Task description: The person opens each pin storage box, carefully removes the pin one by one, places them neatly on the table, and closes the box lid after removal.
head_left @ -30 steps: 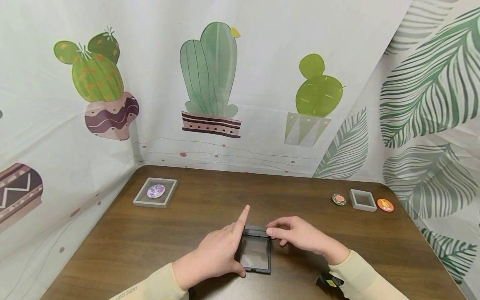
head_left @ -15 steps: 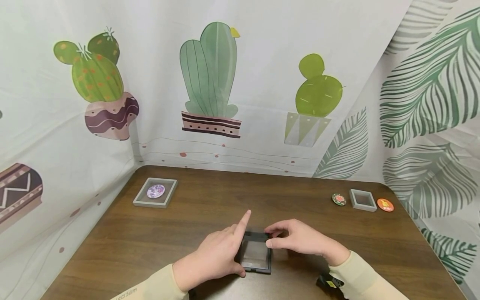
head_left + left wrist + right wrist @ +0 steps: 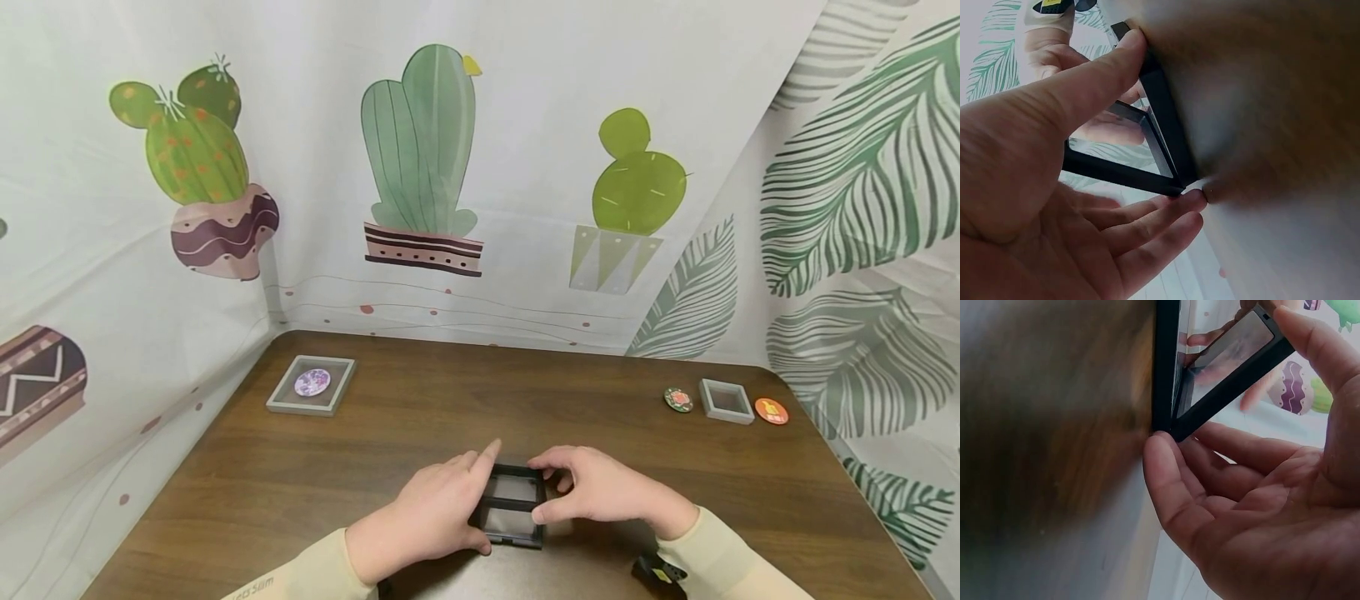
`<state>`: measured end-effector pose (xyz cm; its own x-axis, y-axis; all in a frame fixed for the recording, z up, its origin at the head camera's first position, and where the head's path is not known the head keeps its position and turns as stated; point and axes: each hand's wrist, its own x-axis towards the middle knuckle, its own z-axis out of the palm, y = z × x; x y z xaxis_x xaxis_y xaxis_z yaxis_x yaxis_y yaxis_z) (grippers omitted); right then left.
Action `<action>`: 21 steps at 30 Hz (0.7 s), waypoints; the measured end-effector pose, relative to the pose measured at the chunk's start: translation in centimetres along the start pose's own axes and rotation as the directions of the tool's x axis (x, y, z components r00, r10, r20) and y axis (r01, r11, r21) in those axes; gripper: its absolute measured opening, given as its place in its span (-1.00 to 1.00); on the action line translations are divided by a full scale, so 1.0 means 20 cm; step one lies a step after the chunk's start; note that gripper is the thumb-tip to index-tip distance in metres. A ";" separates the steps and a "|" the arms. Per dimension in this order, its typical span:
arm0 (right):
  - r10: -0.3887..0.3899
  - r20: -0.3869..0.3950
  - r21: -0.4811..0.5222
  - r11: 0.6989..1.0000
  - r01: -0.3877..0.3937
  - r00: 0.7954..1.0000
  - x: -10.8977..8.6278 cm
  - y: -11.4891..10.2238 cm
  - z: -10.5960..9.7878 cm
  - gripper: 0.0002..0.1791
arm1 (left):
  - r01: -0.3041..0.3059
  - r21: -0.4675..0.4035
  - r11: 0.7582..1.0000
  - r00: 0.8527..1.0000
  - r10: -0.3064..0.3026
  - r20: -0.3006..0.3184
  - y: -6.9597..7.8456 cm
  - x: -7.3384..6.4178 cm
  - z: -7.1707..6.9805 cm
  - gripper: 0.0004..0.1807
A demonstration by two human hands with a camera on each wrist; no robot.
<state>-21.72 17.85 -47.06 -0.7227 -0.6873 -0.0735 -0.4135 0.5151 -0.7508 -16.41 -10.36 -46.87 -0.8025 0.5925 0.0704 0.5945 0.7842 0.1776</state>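
Note:
A hinged black display frame (image 3: pixel 512 505) with clear film panes lies on the table in front of me, its lid tilted partway above the base. My left hand (image 3: pixel 442 504) holds the frame's left side, thumb at the near edge and fingertips by the hinge end, as the left wrist view shows. On the right side, my right hand (image 3: pixel 600 487) grips the tilted lid (image 3: pixel 1235 384): the thumb sits on its raised edge and the fingers are at the hinge corner. The panes hold nothing that I can make out.
At the back left, a grey frame (image 3: pixel 273 404) bears a purple patterned disc (image 3: pixel 312 382). A smaller grey frame (image 3: pixel 727 414) stands at the back right between a green floral disc (image 3: pixel 678 400) and an orange disc (image 3: pixel 771 410). Printed cloth hangs behind the table.
The lid has swung from nearly upright down toward me, with my right thumb moving nearer along with it. My left hand has stayed on the frame's left side.

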 end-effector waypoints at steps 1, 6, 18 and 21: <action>-0.006 -0.003 -0.009 1.000 0.006 1.000 0.00 0.00 0.00 -0.23 | -0.002 0.008 1.000 1.000 0.002 0.003 0.00 0.00 0.00 0.38; -0.046 -0.015 -0.045 0.998 0.046 0.999 0.00 -0.01 0.02 -0.18 | -0.013 0.050 0.999 1.000 0.013 0.009 0.00 0.00 0.00 0.20; -0.053 -0.014 -0.172 0.984 0.050 0.998 0.00 -0.03 0.05 -0.04 | -0.041 0.085 0.996 0.999 0.042 -0.005 0.00 0.00 -0.01 0.15; -0.037 -0.012 -0.212 0.977 0.033 0.999 -0.01 -0.05 0.06 -0.01 | -0.048 0.095 0.994 0.999 0.049 -0.005 -0.01 0.00 -0.01 0.13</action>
<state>-20.58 16.80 -47.09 -0.7138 -0.6993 -0.0378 -0.5454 0.5889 -0.5964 -16.52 -10.45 -46.77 -0.7728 0.6291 0.0836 0.6345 0.7688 0.0796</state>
